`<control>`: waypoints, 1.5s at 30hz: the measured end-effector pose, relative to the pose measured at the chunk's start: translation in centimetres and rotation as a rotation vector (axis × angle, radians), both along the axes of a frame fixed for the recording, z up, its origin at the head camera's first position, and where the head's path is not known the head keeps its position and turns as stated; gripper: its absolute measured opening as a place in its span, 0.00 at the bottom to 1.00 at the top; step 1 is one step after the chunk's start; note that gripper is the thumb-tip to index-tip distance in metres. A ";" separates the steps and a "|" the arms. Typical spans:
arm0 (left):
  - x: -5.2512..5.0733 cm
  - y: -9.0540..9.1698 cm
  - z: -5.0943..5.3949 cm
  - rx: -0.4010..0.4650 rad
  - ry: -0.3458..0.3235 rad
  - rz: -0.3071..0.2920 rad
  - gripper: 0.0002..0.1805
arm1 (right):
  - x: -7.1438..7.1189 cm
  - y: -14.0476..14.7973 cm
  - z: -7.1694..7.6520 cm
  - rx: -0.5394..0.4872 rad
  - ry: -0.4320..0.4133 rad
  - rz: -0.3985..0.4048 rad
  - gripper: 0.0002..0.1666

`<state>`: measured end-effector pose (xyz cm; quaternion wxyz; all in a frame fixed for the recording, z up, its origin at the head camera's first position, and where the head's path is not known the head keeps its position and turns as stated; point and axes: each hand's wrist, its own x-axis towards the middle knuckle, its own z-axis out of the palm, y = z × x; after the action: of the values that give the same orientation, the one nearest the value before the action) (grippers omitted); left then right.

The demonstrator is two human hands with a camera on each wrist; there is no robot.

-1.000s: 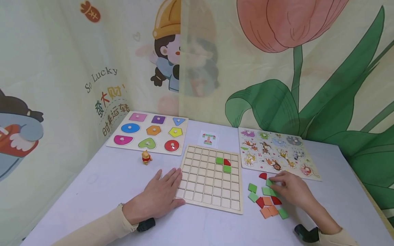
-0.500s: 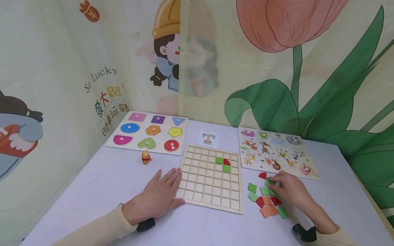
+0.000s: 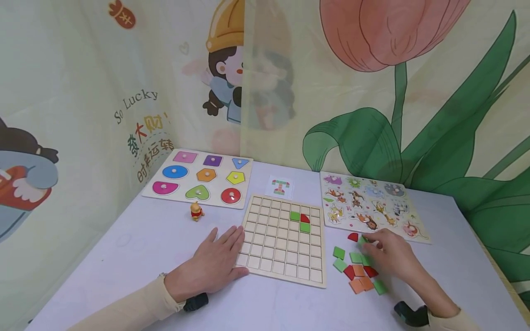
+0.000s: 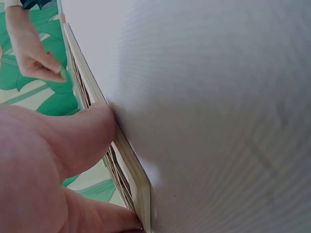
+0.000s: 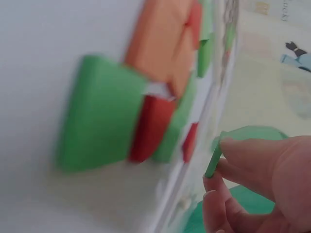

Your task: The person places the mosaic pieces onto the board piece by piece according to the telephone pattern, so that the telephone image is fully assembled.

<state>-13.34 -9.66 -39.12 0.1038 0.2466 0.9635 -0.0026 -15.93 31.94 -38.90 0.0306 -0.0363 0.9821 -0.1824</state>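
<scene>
Right wrist view: the green tile (image 5: 214,161), thin and flat, sits right of centre, clamped between the thumb and fingertips of the right hand (image 3: 391,255). In the head view it is right of centre, partly covered by that hand and just beside 1 of 3 red quarters (image 3: 353,236). Upper left in the left wrist view, it is off the table (image 3: 145,248).

Below it in the head view lie the loose pieces: those 3 red quarters, 3 orange squares (image 3: 356,286) and 5 green squares (image 3: 339,253), 1 of them partly behind the fingers. Several touch.

At centre, the grid (image 3: 285,266) is pale wood with a raised rim and square cells; 2 green squares and 1 red quarter fill cells at its upper right. The left hand (image 3: 213,262) lies across its left edge, fingers straight, thumb spread apart.

Farther out are 1 printed card (image 3: 281,187) above the grid, 1 shape puzzle (image 3: 215,189) with 9 knobbed shapes at left, 1 toy bear (image 3: 196,212) below that, and 1 animal puzzle (image 3: 347,224) at right. Creased, printed cloth (image 3: 348,92) fills the top.
</scene>
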 end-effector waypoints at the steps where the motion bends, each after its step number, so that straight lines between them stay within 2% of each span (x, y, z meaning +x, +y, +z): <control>1: 0.0 0.0 0.0 0.001 -0.001 0.000 0.48 | -0.1 -0.2 0.1 -0.008 0.016 0.013 0.22; 9: -0.1 -0.1 -0.1 -0.003 -0.017 -0.004 0.48 | -1.6 -3.5 0.7 -0.113 0.133 0.178 0.20; 13: 0.0 0.0 -0.2 0.000 -0.027 -0.008 0.48 | -2.9 -5.8 0.9 -0.147 0.142 0.266 0.18; 22: -0.1 0.1 0.0 0.003 -0.014 -0.007 0.48 | -5.7 -11.0 0.7 -0.179 0.163 0.397 0.18; 29: 0.0 0.0 0.0 0.003 -0.008 -0.006 0.48 | -7.7 -13.9 0.0 -0.154 0.125 0.419 0.17; 33: 0.0 0.0 0.0 -0.006 -0.009 -0.006 0.48 | -8.6 -14.6 -0.5 -0.108 0.144 0.443 0.15; 38: -0.1 0.1 0.0 -0.012 -0.015 -0.011 0.48 | -9.0 -15.1 -0.9 -0.022 0.182 0.488 0.13; 45: -0.1 0.1 0.1 -0.016 -0.013 -0.009 0.48 | -9.2 -15.6 -1.0 0.029 0.189 0.477 0.13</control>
<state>-13.42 -9.60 -39.06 0.1122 0.2499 0.9617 -0.0090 -25.13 16.39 -39.94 -0.0189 -0.2833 0.9468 -0.1517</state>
